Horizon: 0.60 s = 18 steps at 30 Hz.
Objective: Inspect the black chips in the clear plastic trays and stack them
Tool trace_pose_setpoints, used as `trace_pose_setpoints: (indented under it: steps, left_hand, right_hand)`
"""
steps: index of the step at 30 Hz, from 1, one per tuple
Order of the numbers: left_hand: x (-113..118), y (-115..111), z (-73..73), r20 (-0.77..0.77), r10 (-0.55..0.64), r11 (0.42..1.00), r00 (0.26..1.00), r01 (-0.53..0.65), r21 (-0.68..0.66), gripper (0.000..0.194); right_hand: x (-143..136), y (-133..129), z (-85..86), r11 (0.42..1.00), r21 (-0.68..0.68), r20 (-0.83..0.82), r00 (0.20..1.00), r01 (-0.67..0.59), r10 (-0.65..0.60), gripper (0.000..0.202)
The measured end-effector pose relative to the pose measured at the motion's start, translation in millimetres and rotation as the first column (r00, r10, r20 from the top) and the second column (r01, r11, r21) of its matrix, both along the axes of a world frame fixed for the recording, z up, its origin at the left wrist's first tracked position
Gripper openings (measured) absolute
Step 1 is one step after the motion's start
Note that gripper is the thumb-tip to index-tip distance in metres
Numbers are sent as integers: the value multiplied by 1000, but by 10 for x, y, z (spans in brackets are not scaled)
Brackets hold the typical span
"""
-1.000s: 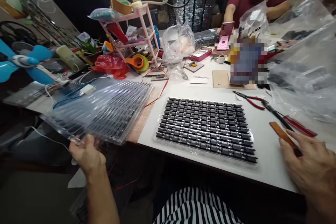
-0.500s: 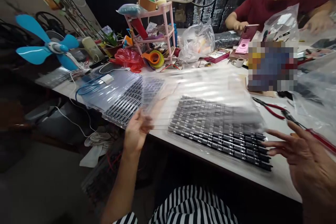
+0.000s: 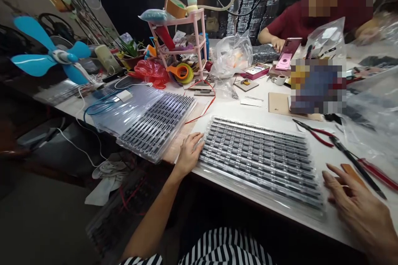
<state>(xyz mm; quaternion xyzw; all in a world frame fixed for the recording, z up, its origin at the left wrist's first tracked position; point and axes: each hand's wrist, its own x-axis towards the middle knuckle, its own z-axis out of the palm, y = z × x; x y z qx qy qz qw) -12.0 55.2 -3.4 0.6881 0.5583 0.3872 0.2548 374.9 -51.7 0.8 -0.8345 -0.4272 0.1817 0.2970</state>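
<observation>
A clear ridged plastic cover [image 3: 255, 145] lies over rows of black strips with small silvery parts [image 3: 248, 161] near the table's front edge. My left hand [image 3: 189, 154] is closed at the cover's left edge, its fingers bent against the rim; the thumb is partly hidden. To the right of the cover is my right hand [image 3: 354, 205], fingers apart and nothing held, close to the right rim. Whether it touches the rim is hard to tell. A brown flat piece [image 3: 353, 174] shows just behind its fingers.
Another covered tray of dark strips [image 3: 158, 126] lies left. Pliers [image 3: 314, 130] and a red-handled tool [image 3: 357, 161] lie right. A pink rack [image 3: 199, 37], a blue fan [image 3: 62, 56] and a plastic bag [image 3: 233, 54] stand behind. A co-worker [image 3: 286, 25] sits opposite.
The clear cover, held up by my left hand and blurred before, has come down over the black strips. My left hand moved right and down with it; my right hand drew slightly lower.
</observation>
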Motion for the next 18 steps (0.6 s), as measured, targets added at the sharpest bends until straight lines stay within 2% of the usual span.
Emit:
trace_pose_setpoints:
  steps: [1,3,5,7,9,11,13,16,18]
  left_hand:
    - [12,26,24,-17,-33,999,999,33,4,32]
    - [41,68,64,-59,-72,997,996,73,8,31]
    - [78,87,86,-120,-58,998,991,60,15,32]
    - [121,84,92,-191,-24,999,981,28,20,34]
    - [152,65,97,-249,-11,1000,968,17,23,36]
    - [148,25,113,-283,-38,999,958,46,21,36]
    - [101,-47,147,-297,-79,996,952,90,21,35]
    - [-50,-211,208,-293,-145,987,945,161,31,32]
    - [-211,-325,238,-288,-160,980,944,187,68,32]
  right_hand:
    - [22,17,-44,999,32,18,1000,-25,25,72]
    - [35,56,-116,977,125,140,978,-171,153,63]
    - [0,99,-147,919,169,347,895,-356,282,53]
    - [-71,141,-133,867,111,573,744,-486,344,46]
    - [-141,176,-102,842,-1,750,556,-540,357,42]
    - [-170,193,-95,811,-92,843,388,-578,372,38]
    - [-130,187,-132,776,-130,880,290,-617,377,37]
    - [16,201,-186,714,-112,882,262,-691,392,34]
    - [54,287,-125,703,-88,839,328,-706,434,31]
